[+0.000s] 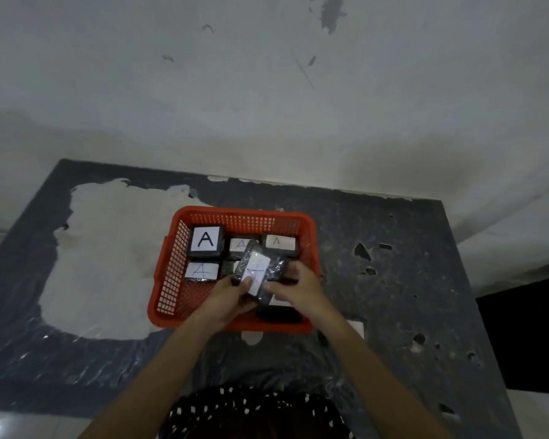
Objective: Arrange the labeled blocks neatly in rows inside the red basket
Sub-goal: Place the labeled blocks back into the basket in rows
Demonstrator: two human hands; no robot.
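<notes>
A red mesh basket [168, 274] sits on the dark table. Inside it lie black wrapped blocks with white "A" labels: a large one [206, 240] at the back left, one [241, 245] beside it, one [281, 243] at the back right, and one [202, 271] in front of the large one. My left hand [227, 297] and my right hand [300, 288] together hold another labeled block [256, 274] tilted above the basket's middle. A dark block [279, 313] lies at the basket's front right, partly hidden by my right hand.
The dark table top [393, 280] has a big white worn patch [108, 258] to the left of the basket and chipped spots on the right. A pale wall rises behind. A white scrap [357, 327] lies by the basket's front right corner.
</notes>
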